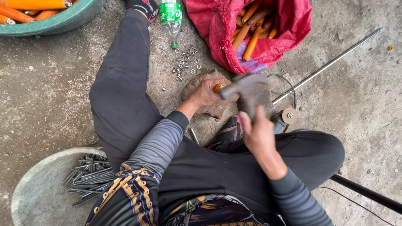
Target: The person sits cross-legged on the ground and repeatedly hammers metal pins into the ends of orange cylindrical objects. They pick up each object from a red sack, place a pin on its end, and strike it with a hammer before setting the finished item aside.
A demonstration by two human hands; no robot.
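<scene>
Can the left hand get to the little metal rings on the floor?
Probably yes. The left hand sits on a stone close to the rings, with bare floor between. But it is gripping an orange handle, so it would have to let that go first.

I sit on the rough concrete floor (50,96) of a small informal workshop; around me are a basin of metal rods (90,178), loose nuts (186,62), a red sack of orange handles (253,35), a long steel rod (331,65).
</scene>
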